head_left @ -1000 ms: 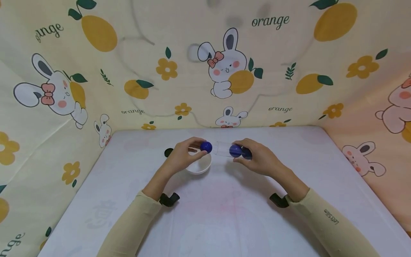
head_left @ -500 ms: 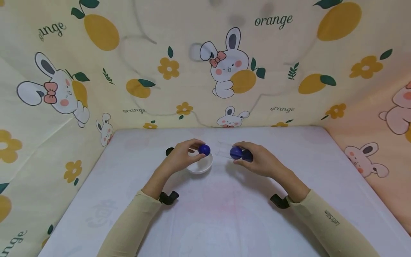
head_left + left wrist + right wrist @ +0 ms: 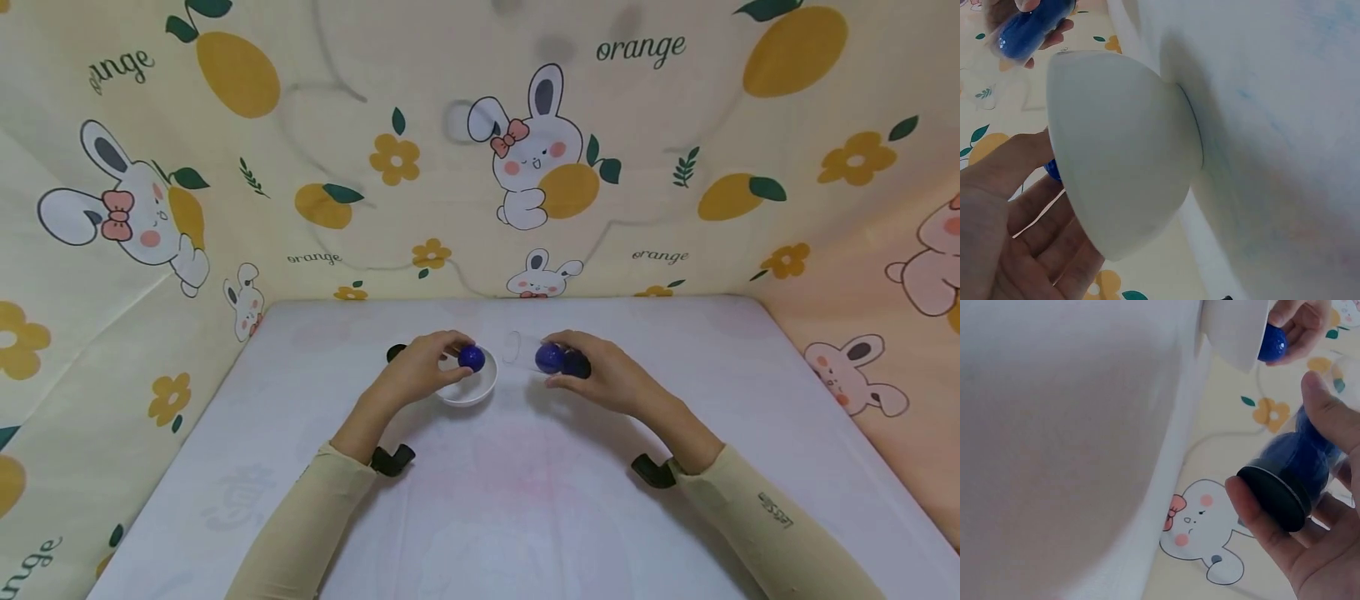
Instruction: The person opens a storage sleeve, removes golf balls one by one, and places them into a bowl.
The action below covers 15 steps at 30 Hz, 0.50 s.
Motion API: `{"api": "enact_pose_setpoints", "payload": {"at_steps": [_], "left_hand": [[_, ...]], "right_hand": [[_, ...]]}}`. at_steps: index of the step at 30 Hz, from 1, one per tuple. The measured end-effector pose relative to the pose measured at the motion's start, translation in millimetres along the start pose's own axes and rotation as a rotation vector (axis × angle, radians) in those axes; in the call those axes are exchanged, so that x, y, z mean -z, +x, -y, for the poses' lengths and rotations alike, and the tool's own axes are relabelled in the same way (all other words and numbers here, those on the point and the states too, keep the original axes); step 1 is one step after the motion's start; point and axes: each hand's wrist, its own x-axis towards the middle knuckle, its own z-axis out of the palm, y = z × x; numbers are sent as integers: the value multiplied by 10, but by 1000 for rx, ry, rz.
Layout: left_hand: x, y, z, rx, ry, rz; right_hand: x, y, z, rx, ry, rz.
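A glossy blue ball [image 3: 471,358] is pinched between the thumb and fingers of my left hand [image 3: 422,367], just above the rim of a white bowl [image 3: 467,397]. In the left wrist view the bowl [image 3: 1122,150] hides most of that ball [image 3: 1052,169]. My right hand [image 3: 609,373] grips a clear tube [image 3: 528,348], held sideways with its mouth toward the bowl. Two blue balls [image 3: 550,358] show inside, near the tube's base. The right wrist view shows a dark cap [image 3: 1277,497] closing the end by my palm.
A round black object [image 3: 395,354] lies behind my left hand, partly hidden. Black wrist mounts [image 3: 393,461] stick out at both cuffs. The white table [image 3: 510,517] meets a cloth backdrop [image 3: 450,208] printed with rabbits and oranges at its back and sides.
My left hand has carried the blue ball away from the tube's mouth, left and down toward the bowl. The right hand with the tube has barely moved.
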Motion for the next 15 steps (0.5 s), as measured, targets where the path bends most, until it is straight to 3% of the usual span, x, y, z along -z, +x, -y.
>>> {"api": "enact_pose_setpoints", "payload": {"at_steps": [15], "left_hand": [[-47,4,-10,45,79,53]], "right_hand": [[-16,12,-54,55,44,-34]]}}
